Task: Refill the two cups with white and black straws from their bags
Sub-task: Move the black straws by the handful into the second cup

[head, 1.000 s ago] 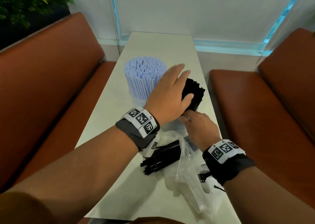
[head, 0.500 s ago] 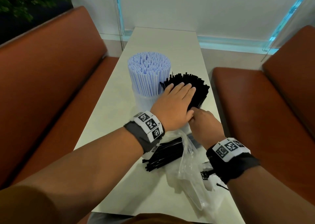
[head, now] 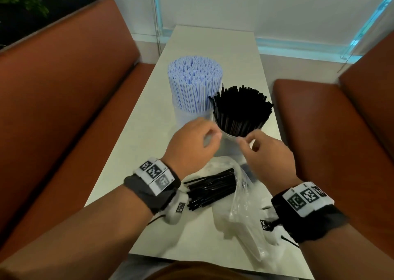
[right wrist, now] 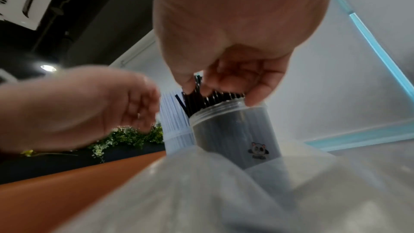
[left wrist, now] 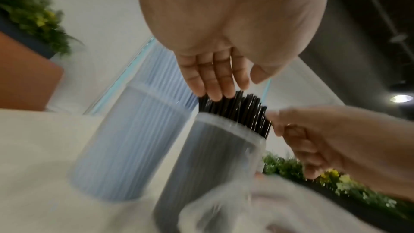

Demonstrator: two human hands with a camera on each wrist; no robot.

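A clear cup (head: pixel 229 148) packed with black straws (head: pixel 242 109) stands mid-table, beside a taller cup (head: pixel 187 117) full of white straws (head: pixel 195 81). My left hand (head: pixel 213 135) hovers at the black cup's near-left rim, fingers relaxed; in the left wrist view its fingertips (left wrist: pixel 215 93) touch the straw tops. My right hand (head: pixel 243 140) is at the near-right rim. In the right wrist view its fingers (right wrist: pixel 224 84) curl into the black straws (right wrist: pixel 212 100), thumb against the cup (right wrist: pixel 235 139). More black straws (head: pixel 211 189) lie loose on the table, partly inside a clear bag (head: pixel 243 196).
The narrow white table (head: pixel 138 151) runs away from me between two brown benches, left (head: pixel 64 92) and right (head: pixel 319 119). Crumpled clear plastic (head: pixel 238 232) covers the near right corner. A glass partition and wall close the far end.
My left hand lay flat on top of the black straws; it has drawn back to the cup's near rim. The right hand has come up to the rim and into the straws.
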